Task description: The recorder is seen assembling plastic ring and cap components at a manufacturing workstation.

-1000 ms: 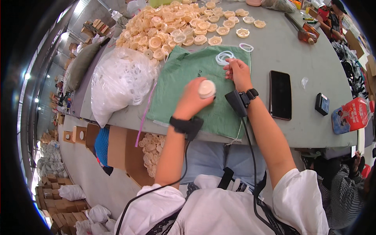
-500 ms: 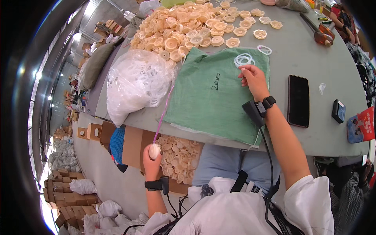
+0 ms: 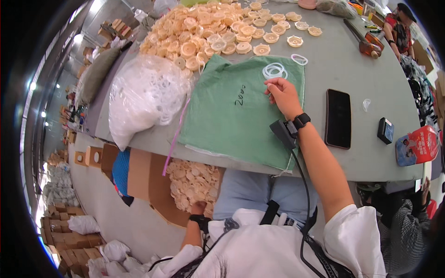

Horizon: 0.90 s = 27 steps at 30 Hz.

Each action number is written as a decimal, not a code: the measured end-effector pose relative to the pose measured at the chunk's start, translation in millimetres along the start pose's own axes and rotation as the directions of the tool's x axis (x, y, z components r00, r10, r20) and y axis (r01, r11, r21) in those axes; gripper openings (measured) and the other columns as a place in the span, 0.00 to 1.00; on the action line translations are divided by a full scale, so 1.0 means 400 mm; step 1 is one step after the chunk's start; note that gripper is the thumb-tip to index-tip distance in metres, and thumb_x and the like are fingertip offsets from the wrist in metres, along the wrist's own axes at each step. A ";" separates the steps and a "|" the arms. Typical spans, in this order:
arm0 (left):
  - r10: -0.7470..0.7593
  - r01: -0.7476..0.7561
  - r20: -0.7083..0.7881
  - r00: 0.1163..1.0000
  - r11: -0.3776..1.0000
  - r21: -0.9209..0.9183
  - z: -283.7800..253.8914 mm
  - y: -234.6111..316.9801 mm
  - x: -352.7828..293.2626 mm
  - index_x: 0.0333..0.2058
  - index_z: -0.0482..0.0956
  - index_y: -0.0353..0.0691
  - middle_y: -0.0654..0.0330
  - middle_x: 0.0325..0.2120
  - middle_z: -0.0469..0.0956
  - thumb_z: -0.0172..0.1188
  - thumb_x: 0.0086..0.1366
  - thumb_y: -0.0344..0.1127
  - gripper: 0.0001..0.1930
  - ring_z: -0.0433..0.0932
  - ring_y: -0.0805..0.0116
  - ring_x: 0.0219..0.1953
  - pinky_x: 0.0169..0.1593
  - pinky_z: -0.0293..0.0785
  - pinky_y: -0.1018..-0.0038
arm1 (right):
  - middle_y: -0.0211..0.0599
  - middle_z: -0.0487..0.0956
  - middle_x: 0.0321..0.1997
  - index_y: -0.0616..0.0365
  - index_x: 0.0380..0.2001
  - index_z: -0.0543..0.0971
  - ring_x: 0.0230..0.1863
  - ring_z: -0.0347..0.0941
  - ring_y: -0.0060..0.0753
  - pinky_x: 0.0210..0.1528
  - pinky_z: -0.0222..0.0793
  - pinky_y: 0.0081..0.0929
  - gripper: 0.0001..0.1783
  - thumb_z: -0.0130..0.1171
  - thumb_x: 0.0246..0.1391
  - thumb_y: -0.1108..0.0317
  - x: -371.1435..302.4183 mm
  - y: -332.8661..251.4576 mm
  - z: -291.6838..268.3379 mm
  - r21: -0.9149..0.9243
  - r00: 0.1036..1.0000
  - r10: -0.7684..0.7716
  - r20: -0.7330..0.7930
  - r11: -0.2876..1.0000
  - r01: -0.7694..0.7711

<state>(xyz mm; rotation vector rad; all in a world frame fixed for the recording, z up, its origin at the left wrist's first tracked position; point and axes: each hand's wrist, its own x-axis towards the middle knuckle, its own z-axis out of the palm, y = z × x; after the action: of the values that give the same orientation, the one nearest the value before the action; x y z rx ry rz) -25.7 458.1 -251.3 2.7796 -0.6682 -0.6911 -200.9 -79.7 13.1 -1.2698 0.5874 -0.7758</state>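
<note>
My right hand is over the green cloth bag, its thumb and fingers curled together at the near edge of a few white rings. Whether a ring is between the fingertips cannot be made out. A single white ring lies at the bag's far right corner. My left hand is low at the near side of an open cardboard box, against the round cream plastic caps that fill it. Its fingers are hidden and blurred. A pink strap hangs over the table edge.
A large heap of cream caps covers the table's far side. A clear plastic bag of white rings stands left of the green bag. To the right lie a phone, a small black box, a red-and-blue pack and a hammer-like tool.
My left hand has gone down and right into the cardboard box; the cream cap it held no longer shows. My right hand stays by the rings. The whole view has shifted slightly.
</note>
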 end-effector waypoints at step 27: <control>0.408 -0.685 -0.613 0.677 0.653 -0.321 -0.467 0.875 0.067 0.28 0.74 0.33 0.64 0.19 0.72 0.57 0.57 0.30 0.06 0.68 0.79 0.22 0.28 0.66 0.79 | 0.29 0.76 0.24 0.63 0.34 0.76 0.23 0.68 0.15 0.26 0.62 0.14 0.08 0.51 0.52 0.72 0.003 -0.002 0.026 -0.185 0.999 -0.021 0.031 0.982 0.027</control>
<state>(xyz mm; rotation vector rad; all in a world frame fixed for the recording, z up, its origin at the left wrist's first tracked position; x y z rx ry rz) -46.4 153.5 3.7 1.9119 -0.9830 0.0065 -192.4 -74.3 16.0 -1.4592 0.6329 -0.7342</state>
